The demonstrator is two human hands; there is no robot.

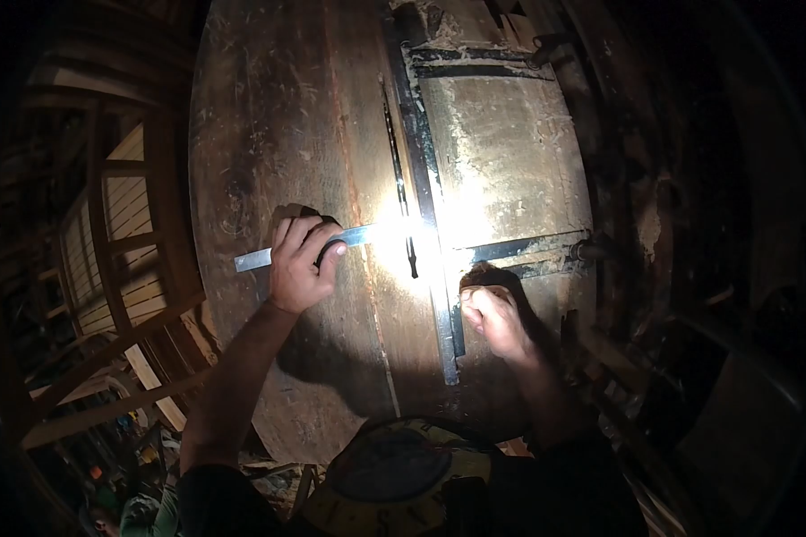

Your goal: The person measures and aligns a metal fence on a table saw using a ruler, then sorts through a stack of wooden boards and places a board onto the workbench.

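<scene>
My left hand (304, 262) is closed round a flat metal strip (253, 260), which lies across the wooden table and runs right into a bright patch of light. My right hand (493, 315) is closed near the lower end of a long dark metal bar (441, 313); what its fingers hold, if anything, is hidden. Between the hands, a thin dark rod (398, 170) with a wider lower end lies lengthwise on the wood.
The worn wooden table (269, 107) spans the middle. Dark metal crossbars (519, 246) extend right from the long bar. Wooden frames (134, 242) stand at the left. Part of another person (148, 515) shows at the lower left.
</scene>
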